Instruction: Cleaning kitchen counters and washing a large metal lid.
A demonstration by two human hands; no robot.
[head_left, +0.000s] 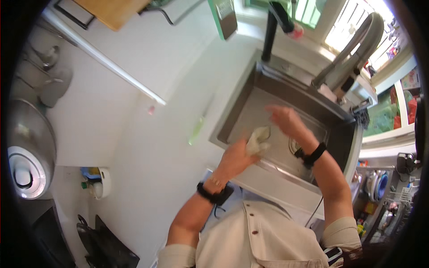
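Over the sink's near left corner, my left hand (236,155) grips a pale, yellowish-white crumpled item (259,140). It is blurred, and I cannot tell whether it is cloth or food. My right hand (289,121) hovers over the stainless-steel sink (246,107), a short way right of the item and apart from it. Its fingers are blurred, one of them stretched out to the left, and nothing shows in them. The sink's drain (295,147) is partly covered by my right wrist. A knife with a light green handle (196,130) lies on the white counter left of the sink.
Behind the sink rise a steel gooseneck faucet (365,43) and a black upright post (268,37) with a bent head. A green-edged board (223,20) stands at the back. To the left are a large steel pot (37,130) and a white wall-mounted holder (104,184).
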